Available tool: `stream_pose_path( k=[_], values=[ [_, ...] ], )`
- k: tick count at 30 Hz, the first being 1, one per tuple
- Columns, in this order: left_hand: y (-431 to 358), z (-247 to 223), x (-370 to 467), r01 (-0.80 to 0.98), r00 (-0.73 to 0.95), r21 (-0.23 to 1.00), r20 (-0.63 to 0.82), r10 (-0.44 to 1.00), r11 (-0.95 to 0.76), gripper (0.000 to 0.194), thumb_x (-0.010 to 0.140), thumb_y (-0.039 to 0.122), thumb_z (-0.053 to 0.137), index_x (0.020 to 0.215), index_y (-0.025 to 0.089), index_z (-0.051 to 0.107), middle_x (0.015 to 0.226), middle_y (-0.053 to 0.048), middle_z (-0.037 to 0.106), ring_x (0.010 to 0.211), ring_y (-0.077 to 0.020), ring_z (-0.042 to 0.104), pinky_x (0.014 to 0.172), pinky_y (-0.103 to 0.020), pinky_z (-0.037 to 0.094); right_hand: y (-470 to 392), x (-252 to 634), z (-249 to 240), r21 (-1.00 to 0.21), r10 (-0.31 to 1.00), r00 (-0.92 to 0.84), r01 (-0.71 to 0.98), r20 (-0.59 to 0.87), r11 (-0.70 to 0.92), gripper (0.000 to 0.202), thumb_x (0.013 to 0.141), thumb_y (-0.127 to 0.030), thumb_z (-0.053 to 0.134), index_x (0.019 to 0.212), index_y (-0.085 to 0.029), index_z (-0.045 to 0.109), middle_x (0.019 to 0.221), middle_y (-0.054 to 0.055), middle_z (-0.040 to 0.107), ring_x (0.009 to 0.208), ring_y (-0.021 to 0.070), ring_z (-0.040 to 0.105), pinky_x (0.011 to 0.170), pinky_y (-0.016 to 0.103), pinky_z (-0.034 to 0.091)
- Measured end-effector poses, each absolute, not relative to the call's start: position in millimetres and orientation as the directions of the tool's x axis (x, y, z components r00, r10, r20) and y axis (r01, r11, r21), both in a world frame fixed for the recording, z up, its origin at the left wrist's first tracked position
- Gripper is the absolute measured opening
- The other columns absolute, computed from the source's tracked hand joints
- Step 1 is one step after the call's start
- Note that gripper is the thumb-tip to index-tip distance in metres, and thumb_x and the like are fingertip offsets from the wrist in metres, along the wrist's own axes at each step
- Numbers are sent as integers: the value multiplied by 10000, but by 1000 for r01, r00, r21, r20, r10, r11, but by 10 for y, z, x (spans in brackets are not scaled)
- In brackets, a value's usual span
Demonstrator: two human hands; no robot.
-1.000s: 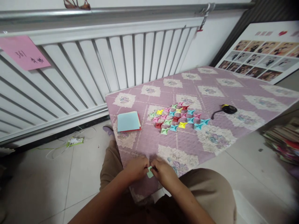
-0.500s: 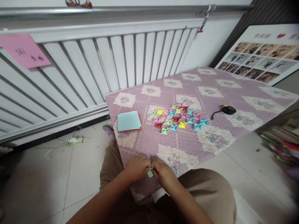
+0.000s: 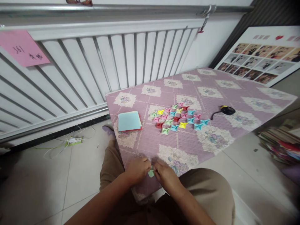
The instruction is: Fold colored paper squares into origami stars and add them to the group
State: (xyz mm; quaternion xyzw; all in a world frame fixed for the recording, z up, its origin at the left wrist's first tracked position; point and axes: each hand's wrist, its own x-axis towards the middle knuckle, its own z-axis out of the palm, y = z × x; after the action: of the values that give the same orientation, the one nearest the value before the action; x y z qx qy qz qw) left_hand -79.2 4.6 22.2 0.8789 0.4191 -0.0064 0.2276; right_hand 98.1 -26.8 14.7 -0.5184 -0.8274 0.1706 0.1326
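A small piece of light green paper [image 3: 151,172] is pinched between my two hands over the near end of the table. My left hand [image 3: 138,169] grips its left side with curled fingers, and my right hand [image 3: 164,173] grips its right side. Beyond them, several small folded paper shapes [image 3: 176,119] in green, yellow, pink, red and blue stand in slanting rows. A stack of square paper [image 3: 128,121], light blue on top with red beneath, lies to their left.
The table [image 3: 150,140] has a purple flowered cloth. A black object with a short cord [image 3: 227,110] lies on its right part. Behind stands a white radiator [image 3: 131,59]. A power strip [image 3: 74,141] is on the floor at left; stacked papers [image 3: 281,142] are at right.
The green paper's visible part has changed shape slightly, from squarish to more pointed at the bottom. Both hands stay nearly in place around it. The view has shifted slightly.
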Motion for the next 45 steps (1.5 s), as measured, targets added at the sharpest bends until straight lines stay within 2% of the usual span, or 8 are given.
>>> stream_pose_path(
  k=[6, 10, 15, 24, 32, 36, 41, 45],
  values=[
    [-6, 179, -788, 749, 651, 332, -205, 731, -574, 225, 947, 290, 420, 873, 191, 609, 919, -42, 582, 804, -174, 538, 667, -272, 402, -323, 987, 37, -335, 872, -474, 808, 118, 485, 204, 887, -133, 452, 715, -195, 543, 756, 34, 552, 757, 183, 528, 717, 313, 441],
    [-47, 142, -802, 757, 647, 287, -205, 734, -587, 199, 936, 267, 429, 904, 197, 612, 940, -48, 583, 780, -179, 539, 622, -270, 398, -346, 1023, 31, -286, 843, -517, 794, 146, 536, 224, 893, -120, 452, 708, -193, 553, 740, 24, 546, 736, 175, 516, 707, 305, 434],
    [-73, 140, -834, 747, 662, 253, -185, 727, -615, 187, 932, 267, 441, 888, 214, 615, 937, -32, 591, 779, -172, 543, 578, -251, 375, -410, 1057, 81, -253, 813, -557, 773, 168, 582, 174, 889, -108, 477, 791, -193, 593, 786, 18, 572, 771, 170, 522, 719, 290, 423],
    [-137, 74, -891, 701, 711, 205, -137, 690, -683, 165, 931, 226, 453, 866, 203, 603, 911, -32, 588, 763, -161, 521, 594, -259, 368, -449, 1071, 47, -240, 809, -555, 772, 195, 588, 162, 899, -122, 480, 883, -200, 620, 845, 33, 615, 838, 187, 547, 761, 310, 429],
    [-184, 51, -940, 653, 755, 183, -82, 650, -735, 170, 942, 201, 435, 882, 200, 594, 878, -36, 569, 770, -167, 511, 612, -270, 377, -513, 1071, 39, -152, 793, -566, 784, 226, 602, 152, 893, -142, 507, 946, -205, 634, 850, 36, 645, 803, 192, 566, 751, 333, 443],
    [-201, 25, -977, 611, 785, 180, -5, 620, -771, 159, 946, 200, 438, 888, 188, 585, 865, -35, 571, 789, -168, 520, 641, -276, 393, -552, 1078, -20, -187, 804, -536, 789, 259, 586, 167, 877, -130, 534, 988, -209, 630, 902, 37, 664, 824, 197, 577, 791, 357, 439],
    [-215, 60, -994, 595, 793, 184, 26, 609, -782, 248, 975, 200, 376, 1184, 236, 503, 958, -37, 584, 803, -166, 529, 670, -282, 416, -584, 1102, -104, -258, 817, -491, 783, 303, 566, 215, 878, -121, 517, 1045, -210, 620, 981, 53, 666, 908, 211, 582, 846, 381, 438],
    [-223, 118, -981, 585, 805, 158, 12, 594, -796, 266, 970, 213, 390, 1217, 243, 485, 968, -51, 577, 832, -177, 528, 679, -286, 425, -600, 1109, -126, -351, 837, -440, 766, 325, 539, 268, 870, -102, 485, 1078, -212, 614, 979, 62, 659, 915, 202, 586, 836, 370, 464]
  ],
)
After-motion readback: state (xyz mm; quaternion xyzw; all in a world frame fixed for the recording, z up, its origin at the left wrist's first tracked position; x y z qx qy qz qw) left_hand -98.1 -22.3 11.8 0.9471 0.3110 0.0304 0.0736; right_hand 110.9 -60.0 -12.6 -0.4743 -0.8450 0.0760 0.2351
